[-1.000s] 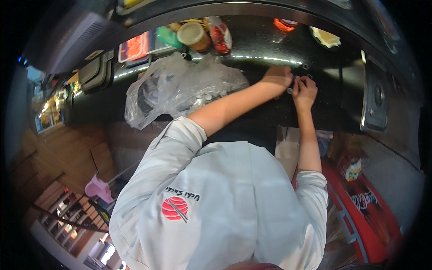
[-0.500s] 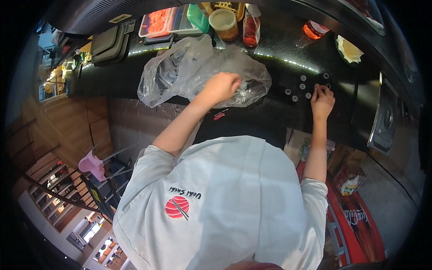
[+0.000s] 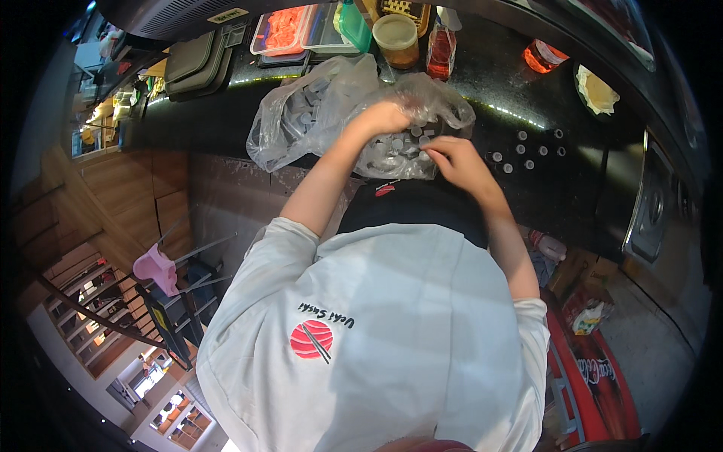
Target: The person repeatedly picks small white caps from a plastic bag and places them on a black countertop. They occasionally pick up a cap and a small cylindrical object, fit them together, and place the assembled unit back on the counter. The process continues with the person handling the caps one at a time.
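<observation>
A clear plastic bag (image 3: pixel 376 162) lies on the black counter, its mouth spread and several small pale plastic cups (image 3: pixel 398 143) inside. My left hand (image 3: pixel 382 119) is closed on the bag's upper film, its fingertips partly hidden by the plastic. At the bag's right side, my right hand (image 3: pixel 463 162) pinches a small pale plastic cup with thumb and forefinger. Several more small round cups (image 3: pixel 529 164) stand apart from each other on the counter to the right. Another clear bag (image 3: pixel 301 113) holding similar pieces sits against the left of the first.
Along the back stand a tub of orange-pink food (image 3: pixel 284 30), a lidded round container (image 3: pixel 396 41), a red bottle (image 3: pixel 441 53) and a red-orange jar (image 3: pixel 544 56). Dark trays (image 3: pixel 197 64) are stacked at the left. A metal-framed unit (image 3: pixel 646 196) borders the right.
My right hand has moved left from the loose cups to the bag. The bag's opening is wider, showing the cups inside. My left hand stays at the bag. The view has shifted slightly.
</observation>
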{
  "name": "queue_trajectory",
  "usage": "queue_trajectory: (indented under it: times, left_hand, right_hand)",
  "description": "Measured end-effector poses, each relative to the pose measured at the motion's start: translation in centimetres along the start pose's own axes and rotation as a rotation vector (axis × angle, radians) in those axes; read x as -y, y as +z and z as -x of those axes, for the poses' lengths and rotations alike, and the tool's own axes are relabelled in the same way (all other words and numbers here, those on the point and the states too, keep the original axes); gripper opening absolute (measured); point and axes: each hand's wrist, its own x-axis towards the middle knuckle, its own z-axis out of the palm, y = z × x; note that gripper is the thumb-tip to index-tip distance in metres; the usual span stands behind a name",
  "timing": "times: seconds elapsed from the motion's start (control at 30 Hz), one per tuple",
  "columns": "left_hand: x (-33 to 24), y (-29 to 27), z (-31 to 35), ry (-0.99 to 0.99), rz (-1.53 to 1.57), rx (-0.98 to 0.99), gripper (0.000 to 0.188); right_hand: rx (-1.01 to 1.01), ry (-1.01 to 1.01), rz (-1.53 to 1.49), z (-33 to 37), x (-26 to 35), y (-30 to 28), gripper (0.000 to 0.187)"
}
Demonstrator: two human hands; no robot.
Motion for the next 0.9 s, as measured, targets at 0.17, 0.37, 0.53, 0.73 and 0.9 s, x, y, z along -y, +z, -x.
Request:
queue_trajectory:
  times: [0.17,0.37,0.53,0.73,0.9]
  left_hand:
    - [-2.7,-3.9,-0.1,-0.157,0.309,0.027,0.035]
    - [-0.5,-2.8,2.3,-0.180,-0.061,0.075,0.025]
    - [2.6,-0.9,5.2,-0.270,-0.324,0.069,0.025]
    - [0.0,-0.8,5.1,-0.289,-0.386,0.112,0.026]
    - [1.3,1.5,3.9,-0.398,-0.434,0.127,0.030]
  right_hand:
    - [0.035,-0.031,0.624,-3.1,-5.6,6.4,0.030]
    - [0.194,0.117,0.572,-6.3,-9.2,9.0,0.033]
    - [0.326,0.216,0.494,-6.9,-5.2,7.5,0.041]
    - [0.083,0.007,0.596,-5.5,-7.5,8.8,0.039]
    - [0.013,-0.065,0.684,-5.2,-8.9,9.4,0.037]
